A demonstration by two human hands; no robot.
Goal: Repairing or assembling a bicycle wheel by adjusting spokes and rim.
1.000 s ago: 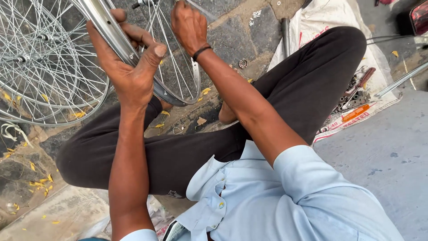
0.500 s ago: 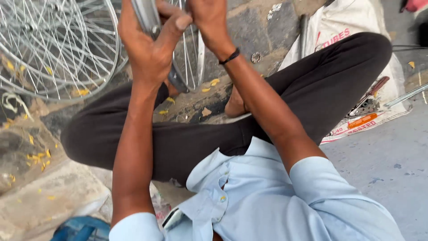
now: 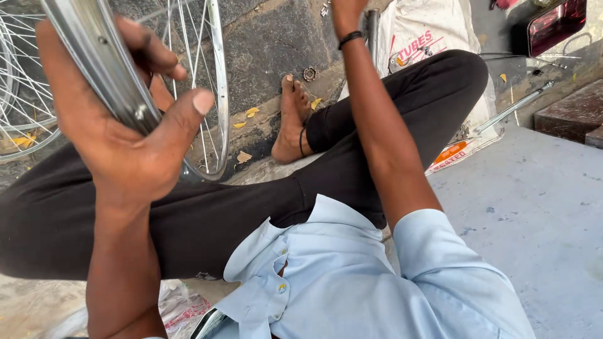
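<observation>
- The left hand (image 3: 129,135) is nearest the camera, fingers and thumb wrapped tightly around the bright metal bicycle wheel rim (image 3: 103,66), which runs diagonally up to the top left edge of the view.
- That grip is fully closed on the rim; the thumb lies across its near face, just beside a small spoke nipple.
- Below the hand lie the person's black trousers (image 3: 207,220) and light blue shirt (image 3: 339,276); the person sits cross-legged on the ground.
- The right forearm stretches up and away, with a black band (image 3: 350,39) at the wrist. The right hand (image 3: 344,9) is cut off by the top edge, so I cannot tell whether it is closed or what it touches.
- A bare foot (image 3: 290,119) rests on the stone paving (image 3: 264,50), near scattered yellow leaves and a small metal nut (image 3: 309,73).
- A second spoked wheel (image 3: 210,88) stands upright behind the held rim, and more spokes show at the far left.
- Farther right, a printed white sack (image 3: 433,37) lies on the ground with an orange-handled tool (image 3: 450,152) on it and a thin metal rod (image 3: 514,108) beside it.
- Risk, as I judge it: the rim is held by one visible hand alone, so a slip could swing it into the standing wheel or onto the bare foot; fingers close to the spokes could get pinched.
</observation>
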